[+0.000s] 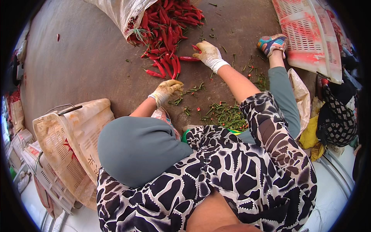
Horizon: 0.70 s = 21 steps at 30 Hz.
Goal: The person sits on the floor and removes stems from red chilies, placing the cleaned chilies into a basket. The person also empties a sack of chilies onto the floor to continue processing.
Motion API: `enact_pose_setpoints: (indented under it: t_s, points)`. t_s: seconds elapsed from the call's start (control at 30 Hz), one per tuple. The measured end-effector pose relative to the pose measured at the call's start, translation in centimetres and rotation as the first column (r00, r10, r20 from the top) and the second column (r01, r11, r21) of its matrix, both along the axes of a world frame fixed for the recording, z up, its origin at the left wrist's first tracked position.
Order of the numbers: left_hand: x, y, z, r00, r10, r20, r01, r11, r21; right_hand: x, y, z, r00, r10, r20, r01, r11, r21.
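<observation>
A heap of red chili peppers point(166, 33) spills across the floor from the mouth of a whitish woven sack point(123, 14). My right hand point(210, 55), in a stained pale glove, is closed at the heap's right edge on a red chili pepper point(196, 48). Just below its fingers lies another long red chili point(189, 59). My left hand point(165, 92), gloved too, is below the heap, close to the lowest chilies. Its fingers curl together, and what they hold, if anything, is hidden. Green stems point(226, 116) lie piled between my legs.
Stained plastic crates point(73, 135) stand at my left. A red-smeared white crate point(303, 33) is at the far right, beyond my shoe point(273, 44). Loose stems point(253, 69) litter the floor. Another person in dark patterned clothing point(336, 116) is at the right edge, beside a yellow cloth point(310, 133).
</observation>
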State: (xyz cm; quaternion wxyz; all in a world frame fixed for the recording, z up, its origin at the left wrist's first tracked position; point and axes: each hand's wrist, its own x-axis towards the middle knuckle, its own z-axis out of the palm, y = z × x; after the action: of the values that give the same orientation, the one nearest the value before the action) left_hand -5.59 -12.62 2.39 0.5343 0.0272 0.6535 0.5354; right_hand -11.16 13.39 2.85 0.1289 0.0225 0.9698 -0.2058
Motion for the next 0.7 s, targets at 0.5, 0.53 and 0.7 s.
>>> enact_pose_setpoints:
  t_s: [0.5, 0.53, 0.7]
  points:
    - [0.8, 1.8, 0.4, 0.876, 0.408, 0.258, -0.445, 0.889, 0.105, 11.2, -6.2, 2.7, 0.956, -0.023, 0.291, 0.112, 0.950, -0.292]
    - [0.9, 1.8, 0.3, 0.912, 0.370, 0.177, -0.387, 0.919, 0.075, 11.3, -6.3, 2.8, 0.963, -0.022, 0.267, 0.105, 0.949, -0.298]
    - [1.3, 1.0, -1.0, 0.521, 0.016, -0.854, 0.047, 0.998, 0.047, 11.4, -6.6, 3.7, 0.659, 0.055, 0.750, 0.527, 0.677, -0.513]
